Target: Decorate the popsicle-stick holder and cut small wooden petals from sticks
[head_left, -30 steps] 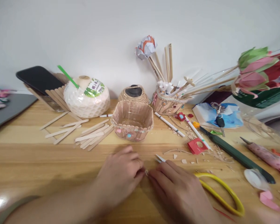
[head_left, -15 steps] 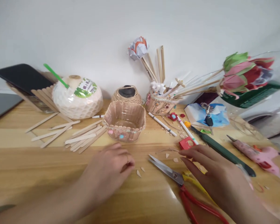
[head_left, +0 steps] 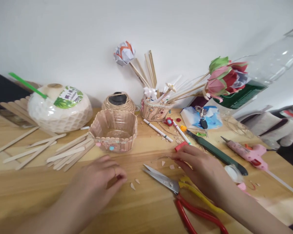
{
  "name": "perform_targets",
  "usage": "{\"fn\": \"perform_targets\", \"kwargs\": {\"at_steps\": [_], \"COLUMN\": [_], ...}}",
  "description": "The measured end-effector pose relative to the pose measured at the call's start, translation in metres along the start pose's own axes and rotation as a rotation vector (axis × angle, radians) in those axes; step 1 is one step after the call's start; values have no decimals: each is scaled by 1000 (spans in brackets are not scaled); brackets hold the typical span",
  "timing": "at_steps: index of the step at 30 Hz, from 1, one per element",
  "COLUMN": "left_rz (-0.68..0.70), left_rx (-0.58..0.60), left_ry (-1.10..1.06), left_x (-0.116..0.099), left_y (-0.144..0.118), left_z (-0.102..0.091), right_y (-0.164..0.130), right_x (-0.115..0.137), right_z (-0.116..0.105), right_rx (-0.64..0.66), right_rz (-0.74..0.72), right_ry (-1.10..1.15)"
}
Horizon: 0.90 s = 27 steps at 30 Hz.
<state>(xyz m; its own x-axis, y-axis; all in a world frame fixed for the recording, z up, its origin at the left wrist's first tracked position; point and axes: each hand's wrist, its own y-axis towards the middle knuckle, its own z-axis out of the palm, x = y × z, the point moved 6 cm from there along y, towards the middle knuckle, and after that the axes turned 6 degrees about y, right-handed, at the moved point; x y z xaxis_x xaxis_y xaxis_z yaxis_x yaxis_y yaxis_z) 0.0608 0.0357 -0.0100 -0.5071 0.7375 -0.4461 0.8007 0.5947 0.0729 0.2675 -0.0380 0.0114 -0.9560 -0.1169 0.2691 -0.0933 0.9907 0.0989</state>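
Observation:
My left hand (head_left: 100, 182) hovers low over the table with its fingers curled in and the thumb near the fingertips; nothing shows in it. In front of it stands a small basket (head_left: 114, 144) faced with wooden sticks, with a clear plastic inside and small flower decorations. My right hand (head_left: 197, 165) reaches over the table with thumb and fingers apart, beside a red piece (head_left: 180, 146) that it partly covers. A thin strand of twine (head_left: 161, 157) lies by its fingertips. Scissors (head_left: 171, 184) with red and yellow handles lie slightly open between my hands.
Popsicle sticks (head_left: 70, 152) and a wrapped coconut (head_left: 61, 113) are at left. Behind are a twine spool (head_left: 118, 102) and a second basket (head_left: 156, 110) with sticks. A green-handled tool (head_left: 217, 152), a pink glue gun (head_left: 249, 152) and paper flowers (head_left: 227, 78) are at right.
The view has swung to the right, so the things appear further left. My right hand has moved forward a little and now covers more of the red piece.

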Motion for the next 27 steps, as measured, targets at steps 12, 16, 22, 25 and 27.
{"fn": "perform_targets", "kwargs": {"at_steps": [12, 16, 22, 25, 27], "left_rz": [53, 78, 46, 48, 42], "left_rx": [-92, -102, -81, -88, -92], "left_ry": [18, 5, 14, 4, -3], "left_x": [-2, -4, 0, -1, -1], "left_y": [-3, -4, -4, -3, -2], "left_z": [2, 1, 2, 1, -1], "right_y": [-2, 8, 18, 19, 20], "right_x": [4, 7, 1, -1, -2], "right_z": [6, 15, 20, 20, 19], "right_rx": [81, 127, 137, 147, 147], "right_rz": [7, -6, 113, 165, 182], "right_ry": [27, 120, 236, 324, 358]}}
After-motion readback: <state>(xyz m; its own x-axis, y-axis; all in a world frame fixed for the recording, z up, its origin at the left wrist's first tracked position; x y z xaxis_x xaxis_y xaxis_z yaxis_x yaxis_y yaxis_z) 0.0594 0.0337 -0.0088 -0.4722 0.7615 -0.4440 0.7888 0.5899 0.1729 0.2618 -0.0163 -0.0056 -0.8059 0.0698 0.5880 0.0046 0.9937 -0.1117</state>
